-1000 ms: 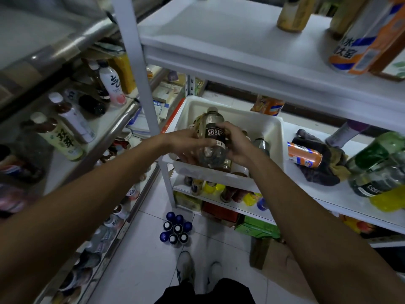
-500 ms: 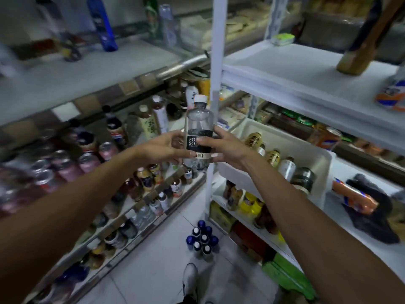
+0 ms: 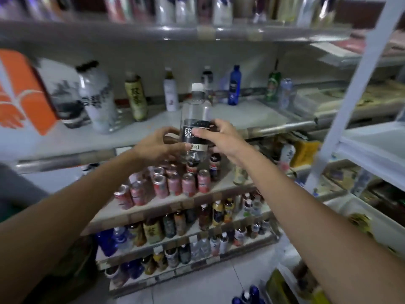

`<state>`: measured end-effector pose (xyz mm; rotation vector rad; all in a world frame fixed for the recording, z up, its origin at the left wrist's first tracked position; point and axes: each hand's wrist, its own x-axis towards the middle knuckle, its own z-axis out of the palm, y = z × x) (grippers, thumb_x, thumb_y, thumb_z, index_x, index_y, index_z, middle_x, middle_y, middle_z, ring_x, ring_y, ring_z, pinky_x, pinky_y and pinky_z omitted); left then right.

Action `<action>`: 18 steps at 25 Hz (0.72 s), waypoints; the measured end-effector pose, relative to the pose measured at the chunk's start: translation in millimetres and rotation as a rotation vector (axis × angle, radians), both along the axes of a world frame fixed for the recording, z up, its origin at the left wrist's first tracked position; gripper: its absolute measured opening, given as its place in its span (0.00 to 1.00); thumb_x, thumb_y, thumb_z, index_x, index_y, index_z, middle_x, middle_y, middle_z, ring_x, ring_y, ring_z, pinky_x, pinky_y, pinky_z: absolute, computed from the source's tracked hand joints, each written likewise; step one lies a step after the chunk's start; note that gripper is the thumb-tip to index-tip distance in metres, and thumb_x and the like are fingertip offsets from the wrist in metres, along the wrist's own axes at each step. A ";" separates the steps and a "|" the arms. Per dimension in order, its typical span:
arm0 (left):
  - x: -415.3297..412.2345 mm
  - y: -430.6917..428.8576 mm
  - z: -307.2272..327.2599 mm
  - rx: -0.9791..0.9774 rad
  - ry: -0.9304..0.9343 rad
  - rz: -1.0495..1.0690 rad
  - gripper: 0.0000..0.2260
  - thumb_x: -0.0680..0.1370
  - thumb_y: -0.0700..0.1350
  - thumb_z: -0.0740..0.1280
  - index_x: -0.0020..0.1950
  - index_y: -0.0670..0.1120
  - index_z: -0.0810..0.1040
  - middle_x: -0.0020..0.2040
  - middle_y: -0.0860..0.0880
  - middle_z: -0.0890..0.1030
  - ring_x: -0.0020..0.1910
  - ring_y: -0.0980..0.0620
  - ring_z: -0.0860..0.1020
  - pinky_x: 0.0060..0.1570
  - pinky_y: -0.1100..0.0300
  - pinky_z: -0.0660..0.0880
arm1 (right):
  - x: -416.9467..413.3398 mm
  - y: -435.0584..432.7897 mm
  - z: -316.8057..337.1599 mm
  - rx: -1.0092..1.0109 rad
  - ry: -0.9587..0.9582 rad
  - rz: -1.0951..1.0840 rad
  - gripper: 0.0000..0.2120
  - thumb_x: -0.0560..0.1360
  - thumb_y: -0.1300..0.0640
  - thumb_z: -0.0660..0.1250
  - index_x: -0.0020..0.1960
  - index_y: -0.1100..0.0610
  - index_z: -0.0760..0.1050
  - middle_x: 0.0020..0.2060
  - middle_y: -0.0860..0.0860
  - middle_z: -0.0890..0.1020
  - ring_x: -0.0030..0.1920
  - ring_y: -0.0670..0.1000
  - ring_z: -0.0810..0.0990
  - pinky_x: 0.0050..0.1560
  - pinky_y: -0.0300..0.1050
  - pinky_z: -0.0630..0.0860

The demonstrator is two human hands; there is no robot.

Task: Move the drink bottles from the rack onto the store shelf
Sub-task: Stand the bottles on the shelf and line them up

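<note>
A clear soda bottle (image 3: 195,110) with a white cap and a black label stands upright in the air in front of the store shelf (image 3: 236,116). My left hand (image 3: 156,145) grips its lower body from the left. My right hand (image 3: 220,137) holds the label from the right. The bottle's base hangs just below the front rail of the shelf board. The white rack (image 3: 359,84) shows only as a post and shelf edges at the far right.
On the shelf board stand several bottles: a large white one (image 3: 97,99), a yellow-green one (image 3: 135,96), a blue one (image 3: 234,85), and an orange carton (image 3: 20,91) at the left. Pink cans (image 3: 173,183) fill the tier below, with bottle rows lower down.
The bottle has left the rack's white bin and travelled left and up with both hands. My view has swung from the rack to the store shelf.
</note>
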<state>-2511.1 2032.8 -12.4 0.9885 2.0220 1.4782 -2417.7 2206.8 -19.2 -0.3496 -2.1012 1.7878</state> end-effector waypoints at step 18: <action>-171.6 -240.9 2.9 0.117 0.293 0.360 0.18 0.78 0.41 0.67 0.67 0.43 0.68 0.55 0.50 0.79 0.50 0.56 0.79 0.40 0.69 0.76 | -240.1 -237.8 29.2 0.249 0.065 0.303 0.31 0.63 0.37 0.74 0.62 0.47 0.74 0.55 0.46 0.83 0.55 0.48 0.83 0.61 0.53 0.77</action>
